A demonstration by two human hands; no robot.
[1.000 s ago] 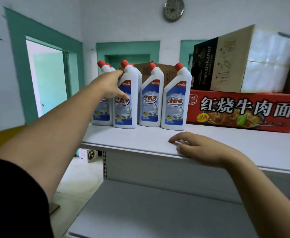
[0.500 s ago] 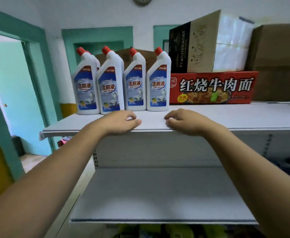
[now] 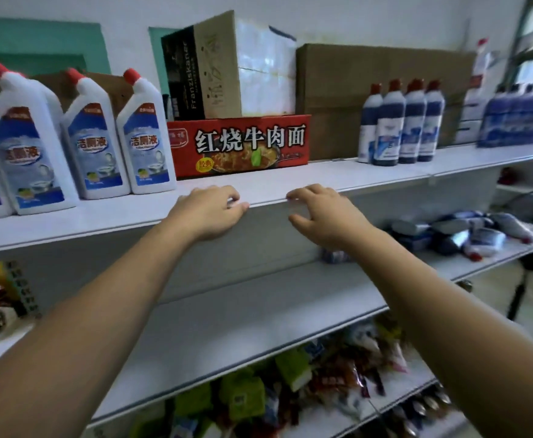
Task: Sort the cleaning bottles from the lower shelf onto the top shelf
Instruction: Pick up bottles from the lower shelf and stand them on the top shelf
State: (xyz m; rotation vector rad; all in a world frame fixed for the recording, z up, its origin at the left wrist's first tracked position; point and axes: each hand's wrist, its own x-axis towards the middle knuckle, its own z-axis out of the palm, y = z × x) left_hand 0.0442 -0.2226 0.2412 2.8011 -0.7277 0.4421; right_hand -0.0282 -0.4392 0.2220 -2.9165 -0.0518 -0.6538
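Observation:
Several white toilet-cleaner bottles with red caps stand upright in a row at the left of the top shelf. Farther right on that shelf stand several dark blue bottles. On the lower shelf, at the right, more bottles lie on their sides. My left hand rests on the top shelf's front edge with loosely curled fingers and holds nothing. My right hand hovers just off the same edge, fingers spread, empty.
A red noodle carton sits behind my hands with a dark-and-tan box on top and a brown carton beside it. More blue bottles stand at the far right. Snack packets fill the bottom shelf.
The view has swung right, so the white bottles are now at the left and the blue bottles appear. Both hands slid right along the shelf edge; the right hand lifted off it.

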